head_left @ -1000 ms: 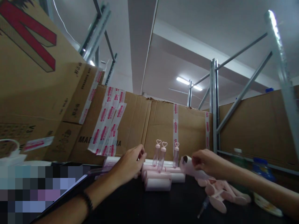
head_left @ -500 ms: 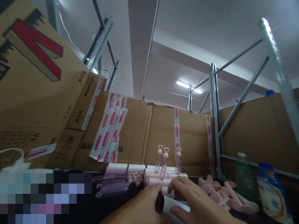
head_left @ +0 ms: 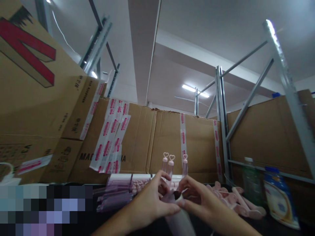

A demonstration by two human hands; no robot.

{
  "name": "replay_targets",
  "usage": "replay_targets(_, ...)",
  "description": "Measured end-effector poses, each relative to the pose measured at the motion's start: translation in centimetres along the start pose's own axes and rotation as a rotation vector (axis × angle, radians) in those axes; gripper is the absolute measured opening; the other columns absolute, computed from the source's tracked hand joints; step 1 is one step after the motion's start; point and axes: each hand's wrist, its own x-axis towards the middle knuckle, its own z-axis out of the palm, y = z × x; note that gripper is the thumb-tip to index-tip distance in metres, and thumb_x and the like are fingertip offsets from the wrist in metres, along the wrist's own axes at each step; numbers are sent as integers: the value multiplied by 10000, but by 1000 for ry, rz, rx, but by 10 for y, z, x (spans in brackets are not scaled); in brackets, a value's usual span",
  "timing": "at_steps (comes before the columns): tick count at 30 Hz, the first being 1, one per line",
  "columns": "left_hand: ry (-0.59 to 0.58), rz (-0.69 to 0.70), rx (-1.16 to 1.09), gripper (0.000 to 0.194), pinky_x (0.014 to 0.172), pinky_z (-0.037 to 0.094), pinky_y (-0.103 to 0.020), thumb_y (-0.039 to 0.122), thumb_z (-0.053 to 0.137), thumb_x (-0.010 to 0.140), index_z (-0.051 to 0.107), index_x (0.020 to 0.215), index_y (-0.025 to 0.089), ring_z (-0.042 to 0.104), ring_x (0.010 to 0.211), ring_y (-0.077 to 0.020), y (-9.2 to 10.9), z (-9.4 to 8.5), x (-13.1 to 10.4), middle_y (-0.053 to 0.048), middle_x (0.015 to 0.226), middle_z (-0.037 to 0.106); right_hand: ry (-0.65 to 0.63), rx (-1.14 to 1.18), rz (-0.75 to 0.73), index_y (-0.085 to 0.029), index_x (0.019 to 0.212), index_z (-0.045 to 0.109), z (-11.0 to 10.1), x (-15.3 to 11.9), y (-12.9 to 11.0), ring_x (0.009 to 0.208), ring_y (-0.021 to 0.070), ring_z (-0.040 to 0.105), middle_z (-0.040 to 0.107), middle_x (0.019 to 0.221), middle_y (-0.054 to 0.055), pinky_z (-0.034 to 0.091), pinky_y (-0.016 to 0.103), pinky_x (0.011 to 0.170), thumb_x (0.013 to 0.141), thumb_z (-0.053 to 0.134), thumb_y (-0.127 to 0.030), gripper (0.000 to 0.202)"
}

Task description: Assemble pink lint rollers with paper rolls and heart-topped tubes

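My left hand (head_left: 152,200) and my right hand (head_left: 200,200) are close together at the lower middle, fingers curled inward. Between them they grip a pale, partly see-through tube-like piece (head_left: 180,223), with a dark spot at its upper end. Its lower part runs down toward me and is blurred; its exact kind is unclear. Just behind my hands stand three slim clear tubes (head_left: 170,168) with pink caps and heart-shaped loops. Pale pink cylinders (head_left: 176,184) lie behind my fingers, mostly covered.
Purple translucent strips (head_left: 115,199) lie at the left, beside small pink heart pieces (head_left: 137,186) and white rolls (head_left: 120,177). Pink plastic parts (head_left: 235,200) are piled at the right, near a green bottle (head_left: 252,180) and a blue-capped bottle (head_left: 280,196). Cardboard (head_left: 137,137) walls the back.
Both hands have risen slightly and closed together at the pale piece's upper end. More of the piece now shows below them. The view has shifted a little to the right.
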Motion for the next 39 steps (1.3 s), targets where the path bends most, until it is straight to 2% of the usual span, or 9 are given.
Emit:
replay_targets(5, 112, 80, -27, 592, 789, 467, -354, 312, 814, 646, 444, 1099, 224, 636, 884, -218, -2, -4, 4, -35, 1010, 615, 74, 137, 9, -219, 874, 541, 13, -7, 32, 793, 168, 608, 595, 839, -6, 475, 269, 728, 873, 705, -462, 293)
replay_targets(10, 153, 68, 9, 577, 835, 470, -382, 304, 827, 629, 476, 1081, 227, 646, 953, -255, -9, -6, 4, -45, 1036, 640, 78, 261, 47, -226, 851, 535, 30, -16, 65, 753, 174, 587, 570, 792, -7, 495, 267, 697, 859, 690, -529, 341)
replay_targets(17, 106, 28, -9, 544, 738, 469, -330, 331, 801, 643, 493, 1075, 210, 644, 828, -219, -12, -4, 5, -31, 964, 661, 264, 146, 85, -205, 867, 658, 11, -34, 79, 830, 202, 613, 625, 852, 19, 495, 264, 748, 869, 694, -490, 287)
replay_targets(22, 165, 24, 151, 463, 699, 424, -303, 326, 764, 688, 541, 1075, 204, 593, 789, -192, 3, -9, 4, -22, 984, 639, 506, 79, 142, -227, 903, 670, 0, -43, 82, 870, 228, 632, 662, 915, 28, 524, 249, 732, 842, 691, -556, 335)
replay_targets(24, 157, 27, 274, 451, 751, 436, -318, 317, 782, 699, 578, 1088, 214, 603, 858, -215, 13, -10, 2, -27, 1023, 653, 541, 43, 128, -225, 925, 664, 0, -44, 79, 874, 237, 640, 676, 926, 39, 530, 250, 716, 854, 674, -559, 342)
replay_targets(27, 71, 70, 550, 484, 898, 444, -366, 280, 839, 690, 640, 1128, 236, 600, 1019, -261, 27, -8, -2, -43, 1107, 662, 544, 57, 95, -220, 958, 655, 4, -43, 71, 860, 246, 653, 689, 922, 49, 529, 264, 695, 868, 655, -555, 347)
replay_targets(35, -412, 262, 858, 623, 1174, 304, -410, 172, 806, 785, 575, 1349, 302, 481, 1346, -275, 49, 4, -10, -58, 1390, 610, 511, -12, 11, -240, 1038, 610, 12, -44, 53, 891, 246, 671, 708, 994, 59, 528, 297, 719, 935, 600, -468, 250)
replay_targets(37, -441, 289, 856, 651, 1200, 267, -409, 162, 774, 812, 533, 1398, 313, 455, 1374, -267, 50, 4, -9, -54, 1431, 582, 520, 9, -1, -239, 1066, 589, 13, -44, 50, 943, 251, 673, 705, 1058, 73, 537, 315, 765, 948, 585, -460, 251)
replay_targets(39, -361, 319, 853, 652, 1153, 340, -404, 139, 741, 819, 526, 1401, 337, 487, 1331, -271, 48, 0, -4, -44, 1406, 590, 535, 33, -10, -236, 1085, 564, 13, -44, 47, 984, 251, 670, 694, 1088, 78, 538, 330, 817, 956, 577, -459, 259)
